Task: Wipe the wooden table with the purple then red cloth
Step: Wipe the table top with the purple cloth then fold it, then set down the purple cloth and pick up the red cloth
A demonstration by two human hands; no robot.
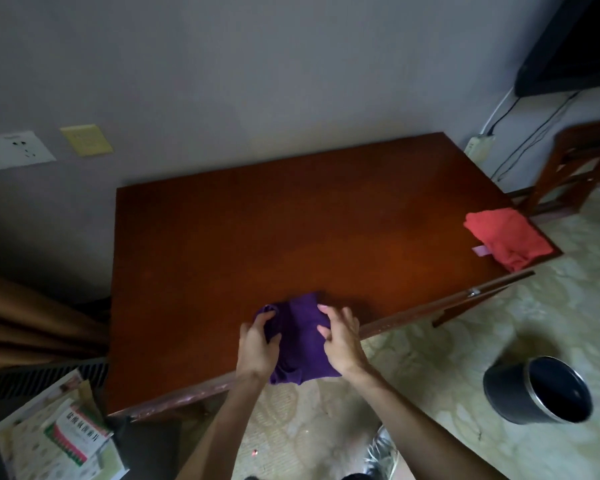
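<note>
A purple cloth (300, 336) lies bunched at the near edge of the reddish-brown wooden table (274, 230), partly hanging over the edge. My left hand (258, 344) grips its left side with curled fingers. My right hand (342, 336) holds its right side, fingers pinching the fabric. A red cloth (506, 239) with a small white tag lies crumpled on the table's far right corner, well away from both hands.
A dark round bin (541, 389) stands on the patterned floor at the right. A wooden chair (579, 168) is at the far right, cables and a wall socket behind it. Boxes and papers (70, 438) sit at the lower left, brown curtains (21, 323) beside them.
</note>
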